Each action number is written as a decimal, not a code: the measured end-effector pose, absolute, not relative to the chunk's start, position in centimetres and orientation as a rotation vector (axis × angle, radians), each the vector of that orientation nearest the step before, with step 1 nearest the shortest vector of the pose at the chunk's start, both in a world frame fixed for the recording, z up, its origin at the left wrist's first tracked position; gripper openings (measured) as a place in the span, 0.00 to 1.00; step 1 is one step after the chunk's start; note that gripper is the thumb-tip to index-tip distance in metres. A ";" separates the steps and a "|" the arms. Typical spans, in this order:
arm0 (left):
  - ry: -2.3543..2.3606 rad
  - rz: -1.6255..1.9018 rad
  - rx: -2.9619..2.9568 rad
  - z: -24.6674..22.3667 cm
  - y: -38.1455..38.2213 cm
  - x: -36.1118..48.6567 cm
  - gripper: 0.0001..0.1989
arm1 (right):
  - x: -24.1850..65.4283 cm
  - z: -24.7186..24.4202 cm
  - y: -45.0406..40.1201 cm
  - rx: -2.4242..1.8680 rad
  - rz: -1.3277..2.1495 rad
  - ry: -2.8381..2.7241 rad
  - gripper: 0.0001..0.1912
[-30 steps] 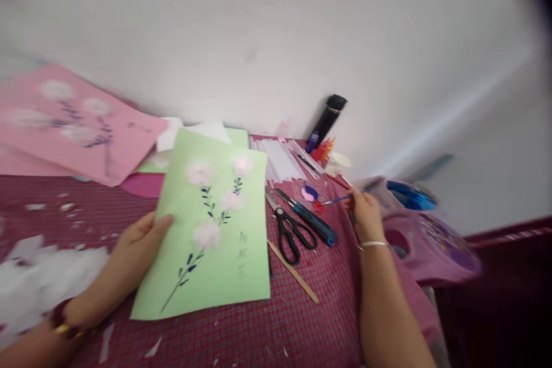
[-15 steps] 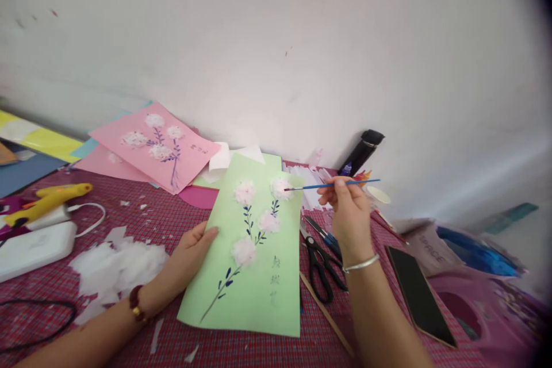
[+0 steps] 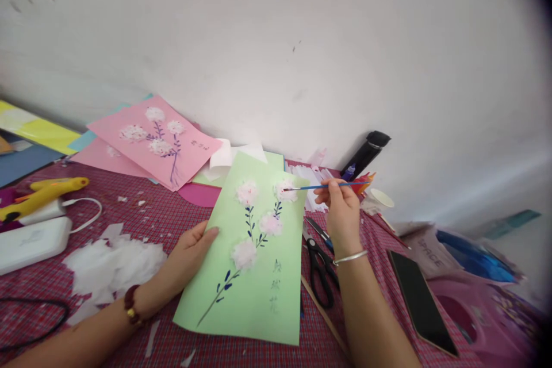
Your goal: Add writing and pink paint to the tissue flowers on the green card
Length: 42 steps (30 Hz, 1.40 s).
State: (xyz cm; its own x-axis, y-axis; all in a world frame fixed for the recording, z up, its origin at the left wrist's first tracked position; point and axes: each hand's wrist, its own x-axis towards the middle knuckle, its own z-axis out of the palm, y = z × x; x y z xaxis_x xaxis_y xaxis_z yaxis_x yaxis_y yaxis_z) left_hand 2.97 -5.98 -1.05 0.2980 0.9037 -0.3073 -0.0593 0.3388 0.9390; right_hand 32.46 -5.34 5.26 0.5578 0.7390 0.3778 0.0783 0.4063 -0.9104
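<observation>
At the near side, the patterned cloth lies under the green sheet, which is positioned centrally, its near edge toward the wearer. White scraps are located to its left; the stick and scissors lie just beside its right edge, and the phone is farther right. The sheet's left edge is clamped by the left hand, with the thumb on the upper face and the other fingers partly concealed; the forearm is extended from the near left. The brush is pinched in the right hand, palm down and wrist raised, with the forearm rising from the near right. The shaft is held nearly level, its tip directed left at the far right blossom; tip contact cannot be confirmed. Color appears to be in the course of being dabbed on this blossom. For the next touch, light pressure and a firmly supported sheet are judged necessary, to avoid flattening the petals. Beyond, the pink sheet is placed at the far left and the bottle at the far right.
</observation>
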 end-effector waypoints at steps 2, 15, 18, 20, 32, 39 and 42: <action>1.065 0.805 1.000 -1.0 -6.1 2.9 0.19 | 32.4 5.2 -5.3 -1.077 0.536 -0.898 0.15; 1.046 0.821 0.875 -0.7 -5.8 3.0 0.18 | 33.0 6.3 -6.3 -1.054 0.422 -0.924 0.14; 1.027 0.820 0.863 -0.7 -5.8 2.9 0.19 | 33.3 5.9 -6.0 -1.056 0.468 -0.901 0.15; 1.037 0.812 0.852 -0.6 -5.9 2.9 0.19 | 33.6 5.4 -5.7 -1.072 0.482 -0.920 0.15; 1.059 0.799 0.866 -0.4 -5.9 3.0 0.18 | 33.4 5.5 -5.4 -0.963 0.564 -0.846 0.13; 1.103 0.823 0.893 -0.4 -5.9 3.1 0.20 | 32.8 5.7 -5.3 -1.021 0.465 -0.882 0.14; 1.099 0.815 0.877 -0.7 -5.7 3.0 0.18 | 33.5 5.9 -5.5 -0.983 0.483 -0.813 0.14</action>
State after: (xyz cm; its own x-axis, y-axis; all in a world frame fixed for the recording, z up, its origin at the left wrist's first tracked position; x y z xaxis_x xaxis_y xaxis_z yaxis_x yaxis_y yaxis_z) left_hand 3.00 -5.73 -0.67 0.2525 0.8855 -0.3900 -0.1160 0.4278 0.8964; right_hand 33.46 -5.47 5.85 0.6181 0.6879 0.3805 -0.0052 0.4876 -0.8731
